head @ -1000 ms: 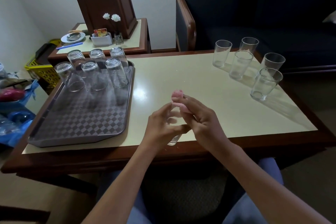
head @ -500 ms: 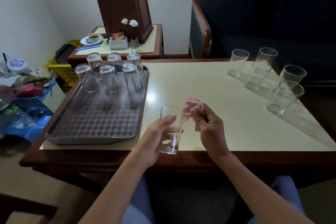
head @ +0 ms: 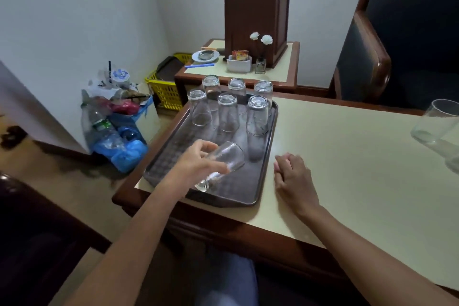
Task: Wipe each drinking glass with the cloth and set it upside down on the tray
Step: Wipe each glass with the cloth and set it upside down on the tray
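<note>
**One glass (head: pixel 223 164) tilted above the tray (head: pixel 248 189)**

Six clear glasses (head: pixel 227 112) stood upside down at the checkered tray's far end; the tilted one hung over its near end. Pink cloth (head: pixel 279 165) barely showed in the right hand (head: pixel 295 179).

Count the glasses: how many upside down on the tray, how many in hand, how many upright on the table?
Upside-down glasses on the tray: 6
Glass in the left hand: 1
Upright glass on the table, clearly in frame: 1
Total: 8
</note>
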Action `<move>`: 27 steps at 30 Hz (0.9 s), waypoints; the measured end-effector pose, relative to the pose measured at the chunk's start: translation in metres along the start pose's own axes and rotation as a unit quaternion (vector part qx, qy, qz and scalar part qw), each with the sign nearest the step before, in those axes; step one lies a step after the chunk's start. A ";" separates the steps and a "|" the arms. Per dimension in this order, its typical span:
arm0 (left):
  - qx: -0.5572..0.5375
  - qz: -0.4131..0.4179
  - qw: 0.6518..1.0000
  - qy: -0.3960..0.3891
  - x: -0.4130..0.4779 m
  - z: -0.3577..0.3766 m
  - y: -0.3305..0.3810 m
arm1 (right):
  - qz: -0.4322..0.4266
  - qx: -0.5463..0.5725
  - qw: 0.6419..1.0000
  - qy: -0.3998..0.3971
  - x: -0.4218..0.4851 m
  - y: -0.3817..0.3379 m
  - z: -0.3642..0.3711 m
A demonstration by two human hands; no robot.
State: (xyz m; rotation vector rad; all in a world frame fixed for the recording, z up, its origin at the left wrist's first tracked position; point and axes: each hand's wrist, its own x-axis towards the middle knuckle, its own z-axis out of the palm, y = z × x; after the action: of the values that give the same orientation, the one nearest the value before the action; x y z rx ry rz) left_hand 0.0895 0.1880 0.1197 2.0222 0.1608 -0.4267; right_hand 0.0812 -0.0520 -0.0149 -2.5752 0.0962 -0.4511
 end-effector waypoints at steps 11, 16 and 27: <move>0.353 -0.015 0.926 0.136 0.105 -0.067 0.023 | -0.013 -0.073 0.997 -0.012 0.016 0.001 0.015; 0.471 -0.062 0.870 0.128 0.136 -0.066 0.043 | -0.011 -0.066 0.998 -0.010 0.016 0.002 0.017; 0.235 -0.001 0.918 0.319 0.138 -0.054 -0.004 | -0.003 -0.057 0.998 -0.016 0.016 0.004 0.018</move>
State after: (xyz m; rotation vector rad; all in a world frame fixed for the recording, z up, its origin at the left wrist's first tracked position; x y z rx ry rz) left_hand 0.2293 0.2283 0.0883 2.5804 0.4991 0.2422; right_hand 0.1027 -0.0490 -0.0264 -2.6952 0.1060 -0.4173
